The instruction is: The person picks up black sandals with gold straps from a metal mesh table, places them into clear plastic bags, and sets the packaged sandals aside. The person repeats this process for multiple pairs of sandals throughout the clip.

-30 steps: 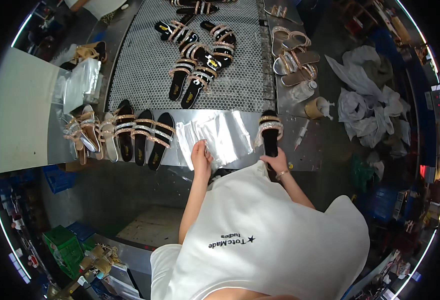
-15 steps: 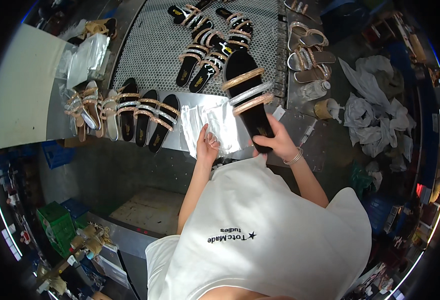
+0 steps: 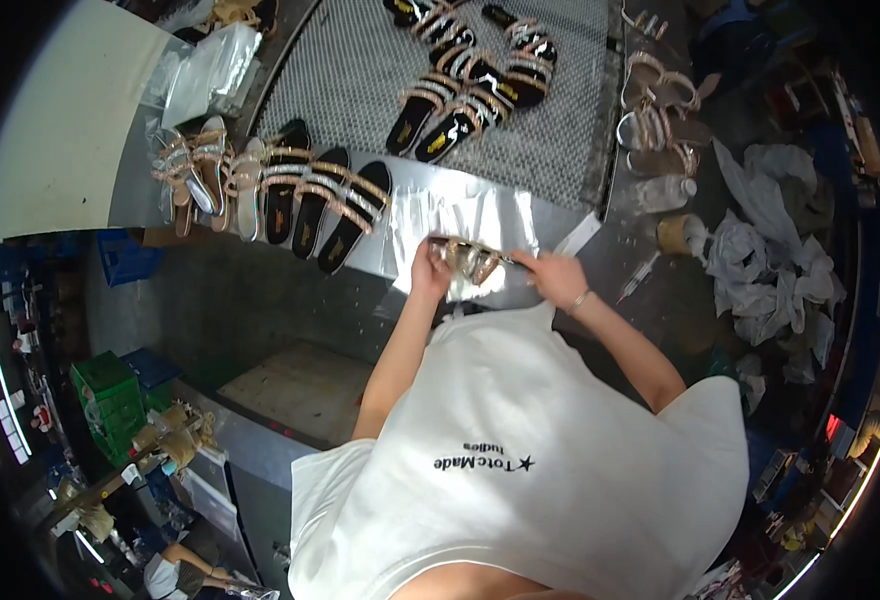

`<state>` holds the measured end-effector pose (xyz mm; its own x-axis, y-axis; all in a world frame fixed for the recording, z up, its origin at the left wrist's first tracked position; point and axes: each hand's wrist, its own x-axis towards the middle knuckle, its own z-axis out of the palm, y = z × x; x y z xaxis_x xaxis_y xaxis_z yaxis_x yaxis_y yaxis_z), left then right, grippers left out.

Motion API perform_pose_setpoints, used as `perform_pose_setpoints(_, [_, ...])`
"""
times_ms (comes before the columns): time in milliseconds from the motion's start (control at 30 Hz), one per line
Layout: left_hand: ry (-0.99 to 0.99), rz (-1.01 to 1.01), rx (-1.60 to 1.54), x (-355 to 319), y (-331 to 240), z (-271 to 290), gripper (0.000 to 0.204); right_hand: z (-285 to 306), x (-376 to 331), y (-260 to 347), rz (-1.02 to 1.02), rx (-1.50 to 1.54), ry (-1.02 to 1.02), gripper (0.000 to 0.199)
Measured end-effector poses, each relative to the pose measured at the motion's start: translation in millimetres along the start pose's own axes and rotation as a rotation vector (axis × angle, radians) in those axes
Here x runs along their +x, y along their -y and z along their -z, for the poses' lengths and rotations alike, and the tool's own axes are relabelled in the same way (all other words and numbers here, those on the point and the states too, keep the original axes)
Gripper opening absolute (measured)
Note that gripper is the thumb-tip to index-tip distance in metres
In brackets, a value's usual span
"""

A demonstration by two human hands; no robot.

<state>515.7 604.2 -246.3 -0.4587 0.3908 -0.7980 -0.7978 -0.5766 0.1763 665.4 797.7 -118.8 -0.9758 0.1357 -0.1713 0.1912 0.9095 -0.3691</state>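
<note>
A black sandal with gold jewelled straps point(image 3: 472, 256) lies sideways across a stack of clear plastic bags point(image 3: 465, 218) at the near edge of the metal bench point(image 3: 560, 215). My left hand point(image 3: 428, 272) grips its left end. My right hand point(image 3: 557, 276), a thin bracelet on the wrist, grips its right end. A white bag sheet hangs just below the sandal between the hands. My white T-shirt fills the lower middle of the view.
A row of black and pale strappy sandals point(image 3: 280, 185) lies to the left on the bench. More black sandals point(image 3: 465, 75) rest on a perforated mesh panel point(image 3: 360, 70) beyond. Pale sandals point(image 3: 655, 115), a tape roll point(image 3: 674, 235) and crumpled white wrapping point(image 3: 770, 250) sit right. Green crates point(image 3: 110, 390) stand lower left.
The sandal went from sole-up in my right hand to lying sideways, lower and nearer me. My left hand left the bags and took hold of its other end.
</note>
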Motion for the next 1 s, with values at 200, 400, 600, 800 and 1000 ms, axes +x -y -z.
perform_pose_setpoints(200, [0.254,-0.994,1.450,-49.2,-7.7,-28.2,0.031,16.2,13.7,3.3,-0.140,0.121,0.322,0.051])
perform_pose_setpoints(400, [0.819,-1.527,1.937,-146.2,-27.4,-111.4,0.015,16.2,57.2,14.4,-0.507,1.538,0.658,0.026])
perform_pose_setpoints(600, [0.657,-1.301,1.670,-188.1,-38.0,-130.9,0.012,19.6,89.8,53.0,-0.467,1.610,0.170,0.040])
perform_pose_setpoints(800, [0.396,-0.603,0.319,-116.9,-97.6,-133.5,0.064,36.2,111.6,79.6,-0.247,1.303,0.082,0.075])
perform_pose_setpoints(1000, [0.329,-0.255,-0.118,-88.2,-102.2,-112.4,0.054,59.1,148.6,34.4,0.116,1.418,0.610,0.052])
